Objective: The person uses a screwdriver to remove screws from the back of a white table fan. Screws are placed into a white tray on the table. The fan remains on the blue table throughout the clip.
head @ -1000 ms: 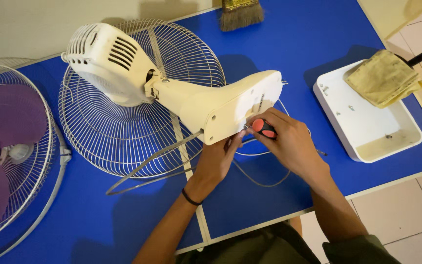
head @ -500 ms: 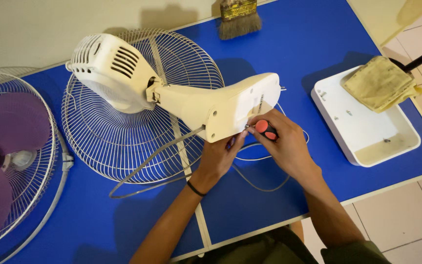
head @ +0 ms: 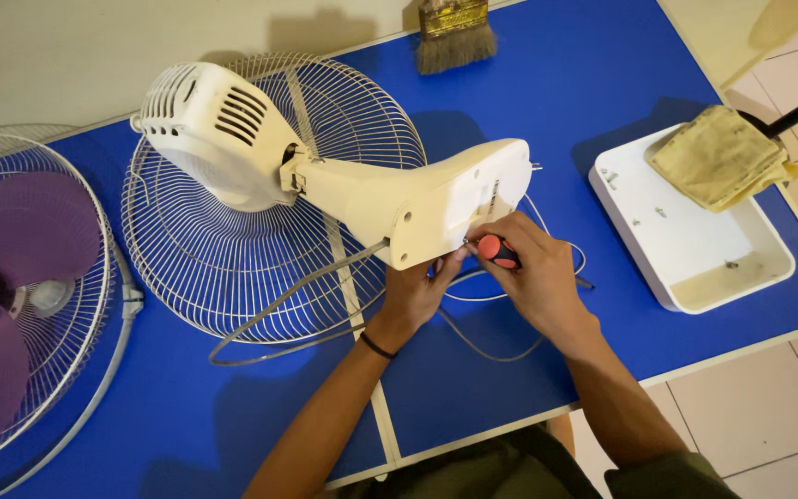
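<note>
Fingers [head: 510,242] of our right hand [head: 533,277] are clenched around the red-and-black handle of a screwdriver [head: 496,249], whose tip we press against the flat underside of the fan base [head: 454,199]. The metal shaft is too short and hidden for us to see where it bites. Our left hand [head: 417,291] sits just beside it, below the base's lower edge, with the thumb up against the cream plastic and the other fingers curled underneath; we cannot tell how firmly they grasp. A dark band [head: 377,346] circles that wrist.

We see the cream fan body lying on its side across the blue table [head: 233,416], the base toward us and the vented motor housing [head: 210,134] farther off to the left. The housing rests over a round wire guard [head: 233,268] lying flat on the table. A grey power cord [head: 297,296] loops from under the base across the guard and the table.

To our far left lies a second guard holding a purple fan blade [head: 2,286]. To our right, near the table's edge, sits a white plastic cover [head: 676,231] like a shallow tray, with a folded yellowish cloth [head: 718,157] on its far corner. A paintbrush [head: 454,32] lies at the table's far edge.
</note>
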